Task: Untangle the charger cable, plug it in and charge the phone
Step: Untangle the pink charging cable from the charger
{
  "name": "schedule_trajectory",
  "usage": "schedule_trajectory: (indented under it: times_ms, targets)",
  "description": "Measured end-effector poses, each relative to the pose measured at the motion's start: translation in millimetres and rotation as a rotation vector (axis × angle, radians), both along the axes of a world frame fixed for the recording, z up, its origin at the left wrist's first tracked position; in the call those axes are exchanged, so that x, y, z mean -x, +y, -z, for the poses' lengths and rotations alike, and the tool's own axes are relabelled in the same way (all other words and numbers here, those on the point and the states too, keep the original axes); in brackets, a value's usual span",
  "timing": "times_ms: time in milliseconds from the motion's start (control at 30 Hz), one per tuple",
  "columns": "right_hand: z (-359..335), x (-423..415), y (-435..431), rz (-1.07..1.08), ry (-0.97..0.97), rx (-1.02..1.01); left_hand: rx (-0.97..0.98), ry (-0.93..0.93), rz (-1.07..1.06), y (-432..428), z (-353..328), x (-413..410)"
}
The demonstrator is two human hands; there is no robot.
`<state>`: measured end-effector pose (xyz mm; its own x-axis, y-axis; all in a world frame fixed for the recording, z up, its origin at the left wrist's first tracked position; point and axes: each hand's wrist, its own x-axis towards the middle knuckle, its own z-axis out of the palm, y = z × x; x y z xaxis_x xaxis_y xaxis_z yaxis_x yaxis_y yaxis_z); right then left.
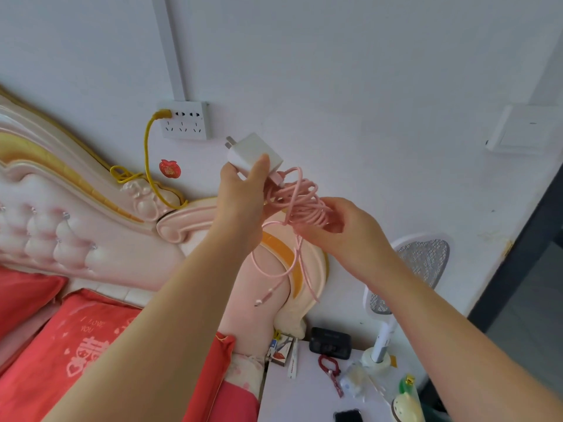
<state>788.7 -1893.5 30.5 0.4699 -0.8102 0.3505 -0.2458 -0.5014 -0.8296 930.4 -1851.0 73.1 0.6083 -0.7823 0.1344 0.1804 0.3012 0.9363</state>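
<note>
While the left hand point(240, 190) is gripping the adapter point(253, 153) just below-right of the socket point(185, 120), the right hand point(344, 229) is holding the tangled cable point(301, 202) farther right and lower; I'd be loosening loops gently, feeding the dangling end through, never yanking.

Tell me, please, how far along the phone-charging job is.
Nothing is finished yet. In hand: the left hand grips the white charger plug, its prongs bare, while the right hand holds the pink cable, which is bunched in loops. Still to do: untangling it, plugging into the wall socket strip, and joining the dangling connector to the phone lying on the white bedside table.
</note>
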Motion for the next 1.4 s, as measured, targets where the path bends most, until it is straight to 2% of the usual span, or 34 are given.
schedule_trajectory:
  times_ms: [100,267,333,500,700,800,900,1033,1133,1200,1300,1400]
  targets:
    - [1.1,3.9,-4.0,0.013,0.003,-0.036,-0.006,-0.035,-0.007,-0.7,0.8,-0.1]
    - [1.0,20.5,-12.8,-0.182,-0.169,-0.329,-0.015,0.005,-0.028,-0.5,5.0,-6.8]
    - [3.4,29.1,-16.7,-0.202,-0.133,-0.384,-0.008,0.021,-0.051,-1.5,5.5,-12.6]
    - [14.6,58.6,-29.4,-0.082,-0.040,-0.435,0.014,0.022,-0.154,-2.2,5.2,-36.5]
    - [36.2,86.1,-40.7,-0.030,0.299,-0.432,0.085,0.066,-0.145,0.7,4.6,-48.3]
    - [43.7,89.6,-42.4,0.050,0.377,-0.458,0.094,0.051,-0.127,-0.7,6.4,-44.2]
    - [51.9,85.2,-42.8,0.010,0.410,-0.506,0.140,0.095,-0.111,-3.8,5.2,-35.5]
    - [59.9,71.8,-46.1,0.030,0.441,-0.452,0.149,0.069,-0.065,-8.3,2.2,-20.6]
    - [57.7,60.6,-51.3,0.212,0.292,-0.312,0.132,0.039,-0.043,-10.8,1.3,-10.3]
    - [45.7,50.3,-48.3,0.242,0.138,-0.171,0.121,0.011,-0.038,-12.8,1.7,-5.2]
    - [22.2,28.5,-33.4,0.091,-0.014,-0.032,0.103,-0.020,-0.041,-16.0,3.8,1.2]
    - [6.7,4.3,-19.3,-0.037,-0.054,-0.068,0.078,-0.065,-0.059,-18.9,5.1,5.7]
